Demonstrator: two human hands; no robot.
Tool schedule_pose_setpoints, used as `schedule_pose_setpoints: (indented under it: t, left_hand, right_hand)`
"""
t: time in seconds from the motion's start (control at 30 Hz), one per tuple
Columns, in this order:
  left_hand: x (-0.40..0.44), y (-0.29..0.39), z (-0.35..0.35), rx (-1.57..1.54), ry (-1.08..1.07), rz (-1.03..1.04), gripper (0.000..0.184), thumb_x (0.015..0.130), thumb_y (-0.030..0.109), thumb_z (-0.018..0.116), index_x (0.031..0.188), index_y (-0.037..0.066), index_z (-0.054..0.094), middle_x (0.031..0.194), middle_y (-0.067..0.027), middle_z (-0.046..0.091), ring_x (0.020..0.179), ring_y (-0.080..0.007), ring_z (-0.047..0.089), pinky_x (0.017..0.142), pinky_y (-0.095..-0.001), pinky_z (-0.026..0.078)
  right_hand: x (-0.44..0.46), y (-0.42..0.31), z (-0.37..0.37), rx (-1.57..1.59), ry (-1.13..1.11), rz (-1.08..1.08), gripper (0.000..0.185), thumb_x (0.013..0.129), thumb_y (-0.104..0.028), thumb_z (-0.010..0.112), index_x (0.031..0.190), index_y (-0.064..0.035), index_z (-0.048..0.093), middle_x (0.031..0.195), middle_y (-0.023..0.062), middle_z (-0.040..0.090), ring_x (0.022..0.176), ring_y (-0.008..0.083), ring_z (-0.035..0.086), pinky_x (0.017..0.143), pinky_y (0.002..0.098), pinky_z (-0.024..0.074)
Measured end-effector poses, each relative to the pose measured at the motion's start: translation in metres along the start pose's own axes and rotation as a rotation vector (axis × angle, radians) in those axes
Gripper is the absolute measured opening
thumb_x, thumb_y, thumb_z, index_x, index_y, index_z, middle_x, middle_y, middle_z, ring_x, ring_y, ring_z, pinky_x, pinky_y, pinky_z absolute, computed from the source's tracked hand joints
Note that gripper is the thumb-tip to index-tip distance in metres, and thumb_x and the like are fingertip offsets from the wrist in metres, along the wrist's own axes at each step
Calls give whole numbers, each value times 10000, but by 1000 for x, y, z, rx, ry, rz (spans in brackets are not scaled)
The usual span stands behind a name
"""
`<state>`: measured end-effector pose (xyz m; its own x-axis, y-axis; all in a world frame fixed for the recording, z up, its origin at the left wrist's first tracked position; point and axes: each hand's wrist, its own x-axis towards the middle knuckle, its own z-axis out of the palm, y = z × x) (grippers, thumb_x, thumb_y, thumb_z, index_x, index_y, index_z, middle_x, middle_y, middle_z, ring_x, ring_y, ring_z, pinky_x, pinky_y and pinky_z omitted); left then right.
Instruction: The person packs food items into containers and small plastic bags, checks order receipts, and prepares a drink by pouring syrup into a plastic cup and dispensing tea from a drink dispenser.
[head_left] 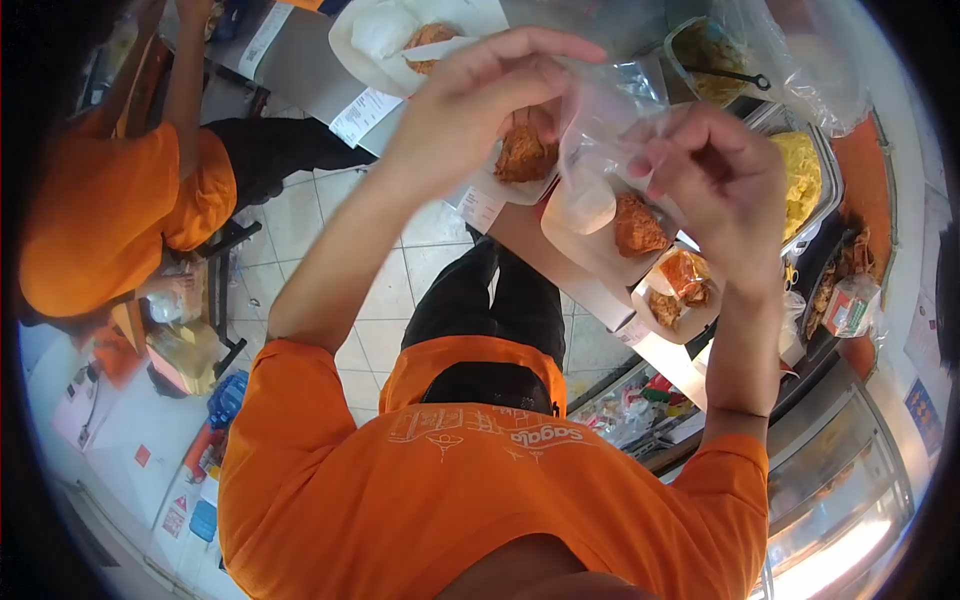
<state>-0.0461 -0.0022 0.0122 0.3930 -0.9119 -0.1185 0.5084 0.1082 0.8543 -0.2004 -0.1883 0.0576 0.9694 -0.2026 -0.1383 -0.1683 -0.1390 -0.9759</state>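
Plastic bag (590,135) in both hands (728,180), paper trays (590,243) — fried chicken (638,226) inside

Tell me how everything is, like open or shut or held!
Plastic bag: crumpled, held up.
Left hand: holding the bag.
Right hand: pinching the bag.
Farthest-left food box: open.
Small food box: open, food inside.
Fried chicken in the middle: unwrapped.
Black utensil: lying across a tub.

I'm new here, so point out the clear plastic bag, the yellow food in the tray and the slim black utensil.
Clear plastic bag (588,132): head view, its middle.
Yellow food (800,185): head view, top surface.
Slim black utensil (742,76): head view, handle.
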Motion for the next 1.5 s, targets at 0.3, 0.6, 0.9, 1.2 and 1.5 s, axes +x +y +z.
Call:
schedule_pose_setpoints:
  t: [0.3, 0.6, 0.9, 1.2, 1.5]
  left_hand:
    - [-159, -121, 49, -176, 520, -273, 402, 945, 118, 629, 1295, -8, 475, 996, -78, 659, 981, -153, 624, 933, -292, 480]
    - [-225, -146, 26, 103, 758, -327, 156, 907, 52, 673, 1044, -23, 682, 966, -96, 678, 898, -144, 659, 816, -264, 537]
    - [-238, -128, 15, 640, 385, -279, 252, 800, 18, 766, 1042, 20, 698, 925, -83, 695, 808, -138, 678, 734, -261, 551]
    - [-234, -135, 14, 767, 467, 11, 214, 744, 66, 807, 923, 67, 689, 995, -101, 671, 880, -252, 649, 756, -342, 518]
    - [-214, -144, 17, 955, 409, -133, 181, 773, 179, 793, 801, 31, 692, 770, -71, 602, 697, -218, 557, 672, -314, 445]
  right_hand:
    - [-113, 95, 125, 276, 59, 241, 203, 846, -3, 687, 773, -4, 497, 818, 41, 653, 699, 61, 548, 622, 215, 459]
    - [-111, 104, 182, -116, 158, 185, 338, 798, -59, 760, 1060, -34, 549, 784, 45, 612, 684, 172, 621, 643, 297, 514]
    - [-106, 107, 176, -211, -388, 165, 82, 826, -130, 686, 849, -52, 674, 771, 81, 633, 663, 271, 632, 600, 353, 504]
    - [-115, 124, 175, 121, -424, 479, 109, 814, -108, 714, 843, -14, 666, 707, 8, 630, 646, 35, 542, 575, 212, 452]
    - [-113, 125, 183, 56, -294, 371, 157, 741, -131, 713, 782, 8, 653, 665, 110, 648, 615, 183, 641, 618, 314, 512]
